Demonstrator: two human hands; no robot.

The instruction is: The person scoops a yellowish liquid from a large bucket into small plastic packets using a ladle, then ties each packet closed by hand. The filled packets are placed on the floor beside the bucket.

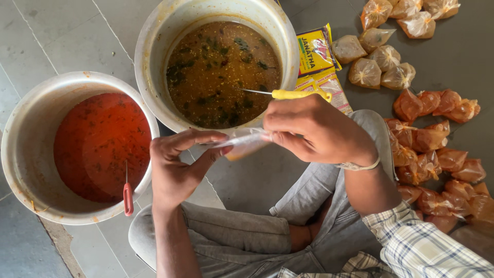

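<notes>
Closest to me, above my bent knees in grey trousers point(242, 242), my two hands meet over a small clear plastic pouch point(242, 143). My left hand point(177, 164) pinches the pouch's left end between thumb and fingers; my right hand point(314, 131) is clenched on its right end, and I cannot tell which hand bears more of it. The pouch stretches sideways between them, long axis left to right, thin and crinkly, with a little amber liquid sagging at the bottom.

Just beyond the pouch sits a large round metal pot of brown broth point(224, 72) flecked with dark leaves; a yellow-handled ladle point(293, 94) rests across its near rim. Left of the pouch stands a second metal pot of smooth red sauce point(100, 144), a red-handled ladle point(127, 198) hooked on its edge. Right of the pouch, on the grey tiled floor point(46, 36), lie many tied, glossy filled pouches point(437, 149), orange ones nearer, paler ones farther. Flat yellow packets point(316, 56) lie beside the broth pot.
</notes>
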